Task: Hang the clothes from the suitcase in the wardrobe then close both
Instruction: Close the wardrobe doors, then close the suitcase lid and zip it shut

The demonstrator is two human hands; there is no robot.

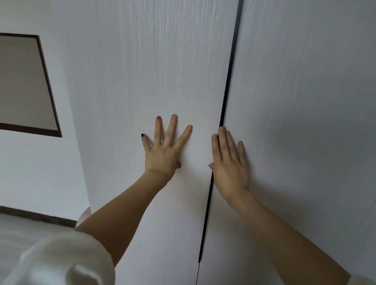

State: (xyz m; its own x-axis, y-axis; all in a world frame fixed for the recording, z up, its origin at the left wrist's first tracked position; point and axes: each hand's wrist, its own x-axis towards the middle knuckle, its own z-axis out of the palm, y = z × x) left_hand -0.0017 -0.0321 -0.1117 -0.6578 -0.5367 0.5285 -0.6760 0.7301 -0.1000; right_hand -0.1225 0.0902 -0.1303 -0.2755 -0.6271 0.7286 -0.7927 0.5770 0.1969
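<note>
Two white wood-grain wardrobe doors fill the view, the left door (143, 70) and the right door (311, 96), meeting at a thin dark seam (227, 89). My left hand (164, 149) lies flat on the left door with fingers spread. Just right of the seam, my right hand (229, 164) presses flat on the right door, fingers together. Neither hand holds anything. The suitcase and the clothes are out of sight.
A white wall stands to the left with a dark-framed beige panel (15, 81). A dark skirting strip (24, 213) runs along the wall's foot above a pale floor. My white sleeves show at the bottom corners.
</note>
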